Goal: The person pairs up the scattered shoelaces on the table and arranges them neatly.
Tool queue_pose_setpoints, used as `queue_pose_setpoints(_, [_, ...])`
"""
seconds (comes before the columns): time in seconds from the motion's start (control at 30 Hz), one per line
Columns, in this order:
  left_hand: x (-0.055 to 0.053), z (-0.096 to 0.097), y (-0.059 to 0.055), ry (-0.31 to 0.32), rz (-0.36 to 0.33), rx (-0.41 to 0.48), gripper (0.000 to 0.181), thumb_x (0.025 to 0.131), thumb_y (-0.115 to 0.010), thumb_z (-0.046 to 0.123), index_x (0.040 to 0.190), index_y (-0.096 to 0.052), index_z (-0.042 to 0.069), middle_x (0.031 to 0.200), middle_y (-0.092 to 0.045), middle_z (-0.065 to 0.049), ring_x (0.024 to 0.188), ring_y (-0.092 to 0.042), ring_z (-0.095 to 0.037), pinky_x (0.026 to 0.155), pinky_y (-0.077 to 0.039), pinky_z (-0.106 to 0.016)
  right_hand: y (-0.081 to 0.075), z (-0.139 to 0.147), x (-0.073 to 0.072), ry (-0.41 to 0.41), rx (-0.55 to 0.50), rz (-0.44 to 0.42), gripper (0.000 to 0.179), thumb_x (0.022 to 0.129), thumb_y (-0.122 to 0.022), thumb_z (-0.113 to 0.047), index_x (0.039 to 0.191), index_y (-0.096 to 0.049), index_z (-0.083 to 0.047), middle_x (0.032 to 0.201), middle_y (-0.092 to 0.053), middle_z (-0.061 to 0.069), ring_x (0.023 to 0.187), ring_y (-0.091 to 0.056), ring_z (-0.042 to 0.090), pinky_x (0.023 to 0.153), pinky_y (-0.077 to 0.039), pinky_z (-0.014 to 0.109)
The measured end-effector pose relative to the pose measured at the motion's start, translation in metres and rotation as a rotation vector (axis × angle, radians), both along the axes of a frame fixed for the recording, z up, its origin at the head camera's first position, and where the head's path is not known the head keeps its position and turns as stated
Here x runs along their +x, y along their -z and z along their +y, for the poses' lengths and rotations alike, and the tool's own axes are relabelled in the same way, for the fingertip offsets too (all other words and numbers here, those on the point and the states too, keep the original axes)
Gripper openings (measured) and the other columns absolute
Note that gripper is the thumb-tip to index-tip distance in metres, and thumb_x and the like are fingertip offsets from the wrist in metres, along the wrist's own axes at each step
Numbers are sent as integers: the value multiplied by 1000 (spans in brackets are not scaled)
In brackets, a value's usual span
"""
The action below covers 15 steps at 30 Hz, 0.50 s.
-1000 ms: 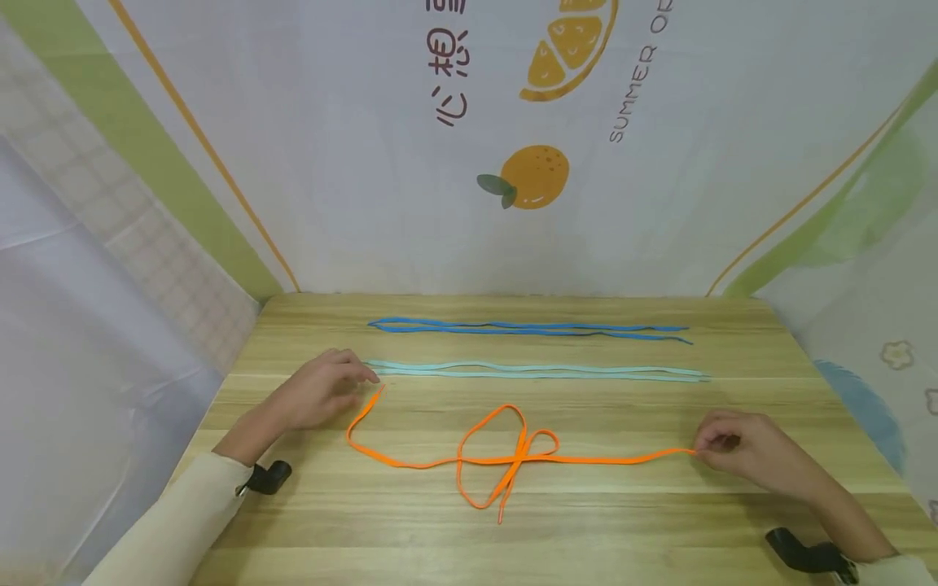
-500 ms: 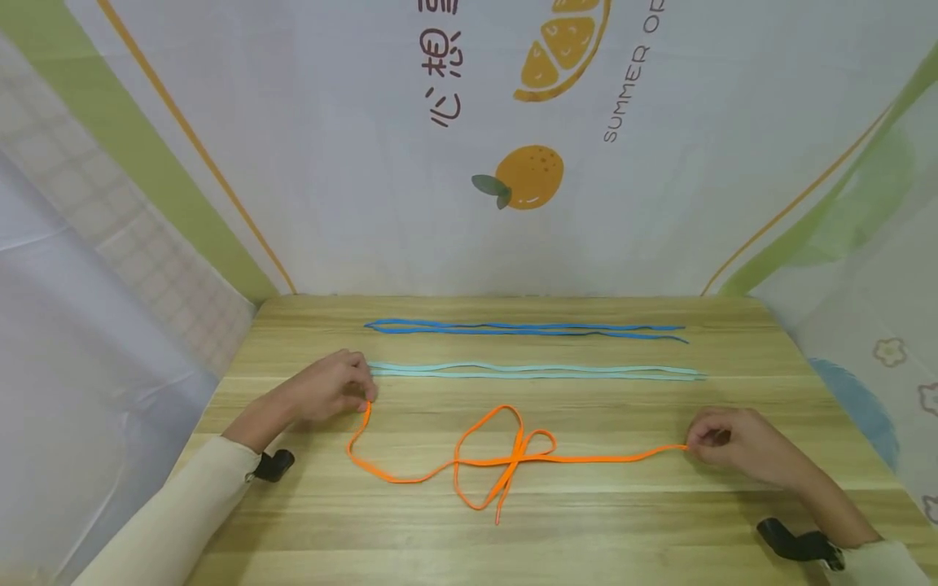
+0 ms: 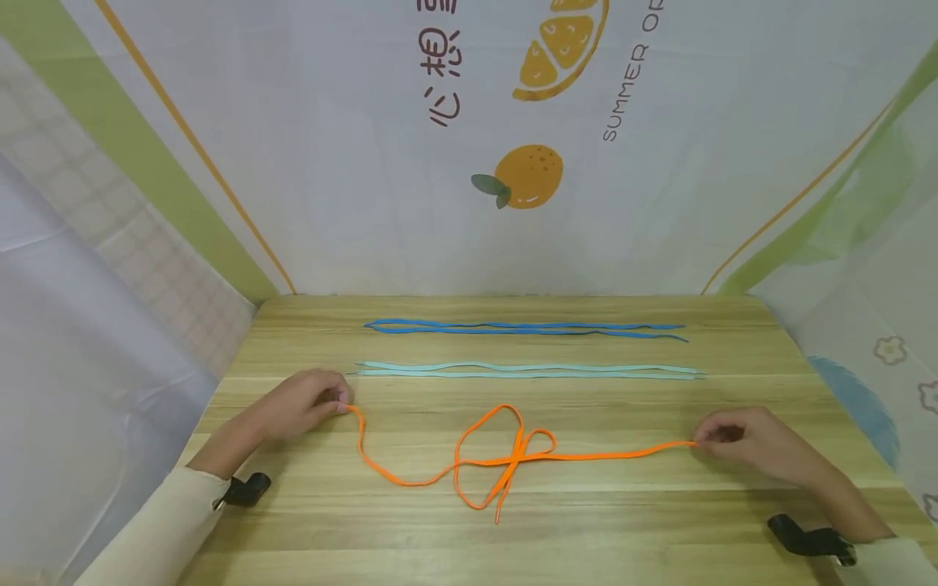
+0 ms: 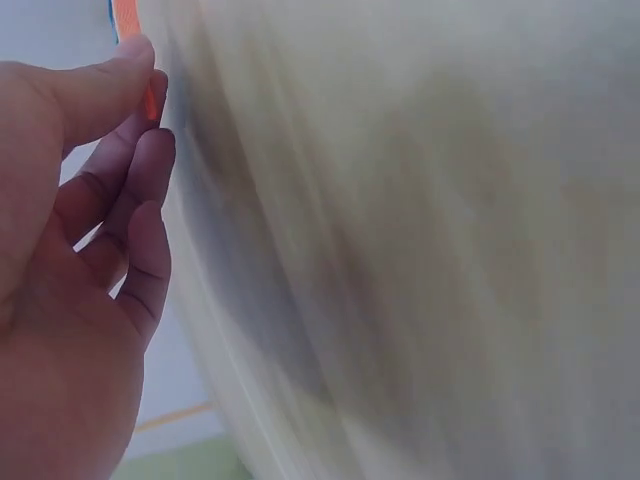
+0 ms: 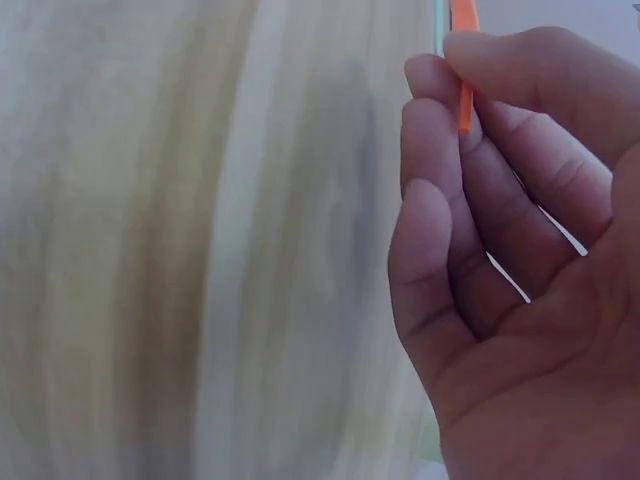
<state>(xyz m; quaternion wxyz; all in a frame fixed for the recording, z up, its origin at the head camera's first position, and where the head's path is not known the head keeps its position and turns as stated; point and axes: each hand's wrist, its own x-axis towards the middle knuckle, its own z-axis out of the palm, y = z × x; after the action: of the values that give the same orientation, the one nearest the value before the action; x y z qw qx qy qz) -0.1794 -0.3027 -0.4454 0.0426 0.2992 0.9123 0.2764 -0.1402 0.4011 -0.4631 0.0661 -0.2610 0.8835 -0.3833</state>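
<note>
An orange shoelace (image 3: 593, 456) stretches across the middle of the table, with loops crossing near its centre and one tip pointing toward the front. In the head view my left hand (image 3: 304, 404) pinches the lace at its left, between thumb and fingertips; the left wrist view shows a bit of orange in that pinch. My right hand (image 3: 758, 448) pinches the right end, and the short orange tip (image 5: 464, 112) sticks out below the thumb in the right wrist view. Behind lies a pale turquoise shoelace (image 3: 528, 373), laid in near-parallel strands.
A blue shoelace (image 3: 528, 329), also doubled, lies farthest back on the wooden table (image 3: 601, 537). A white printed cloth (image 3: 366, 203) hangs right behind the table's back edge, and more cloth hangs at both sides.
My left hand has taken hold of the orange lace's left end and moved it left and toward me, uncovering the turquoise lace's left tips. The right hand keeps its pinch, barely shifting.
</note>
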Motion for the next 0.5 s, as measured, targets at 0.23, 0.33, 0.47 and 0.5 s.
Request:
queue_pose_setpoints(0.23, [16, -23, 0, -61, 52, -10, 11, 99, -81, 4, 106, -81, 12, 100, -72, 12, 89, -65, -6, 78, -57, -33, -8, 11, 0, -15, -47, -24, 24, 93, -76, 15, 101, -80, -8, 99, -78, -1, 87, -68, 5, 71, -56, 23])
queue_pose_setpoints(0.33, [22, -33, -1, -54, 114, 10, 15, 97, -82, 1, 102, -81, 15, 96, -70, 16, 85, -61, -2, 72, -55, -30, -11, 17, 1, 4, -47, -21, 24, 94, -73, 16, 101, -80, -6, 100, -77, -4, 88, -67, 5, 71, -55, 22])
queue_pose_setpoints(0.47, [29, -43, -2, -40, 133, 50, 17, 95, -81, -4, 101, -81, 13, 95, -71, 14, 82, -59, 1, 68, -53, -27, -16, 25, 3, 39, -17, -30, 20, 97, -72, 13, 102, -79, -5, 104, -76, -7, 90, -66, 5, 72, -55, 22])
queue_pose_setpoints(0.5, [30, -45, -1, -39, 133, 59, 17, 94, -82, -5, 100, -80, 11, 94, -71, 14, 82, -59, 1, 67, -53, -27, -17, 27, 4, 56, -7, -31, 19, 97, -72, 12, 102, -79, -5, 104, -76, -7, 90, -66, 5, 73, -55, 22])
